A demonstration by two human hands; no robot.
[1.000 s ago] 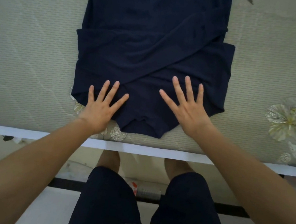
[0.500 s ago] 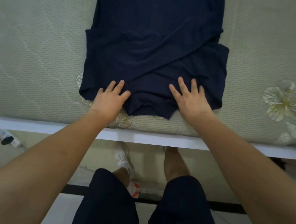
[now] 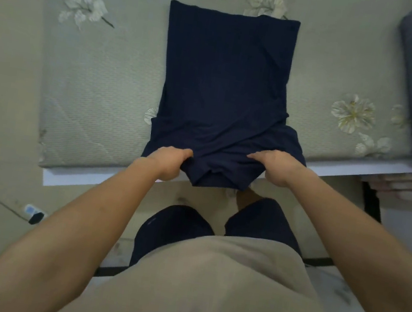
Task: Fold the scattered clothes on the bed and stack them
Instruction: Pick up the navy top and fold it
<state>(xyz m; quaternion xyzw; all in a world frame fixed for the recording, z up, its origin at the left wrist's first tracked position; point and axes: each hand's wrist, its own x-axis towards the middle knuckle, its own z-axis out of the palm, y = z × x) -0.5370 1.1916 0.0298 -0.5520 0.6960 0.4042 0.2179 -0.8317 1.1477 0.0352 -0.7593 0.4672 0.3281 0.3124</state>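
The left hand [image 3: 169, 161] and right hand [image 3: 278, 166] are each clutching the navy T-shirt [image 3: 226, 86] by its end, which is overhanging the mattress [image 3: 93, 112] edge, probably to fold it over the part lying mid-mattress.

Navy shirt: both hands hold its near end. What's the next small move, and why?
Probably lift that end toward the far edge, halving the navy shirt: left hand and right hand both grip it, and the rest lies flat, sides already folded in.
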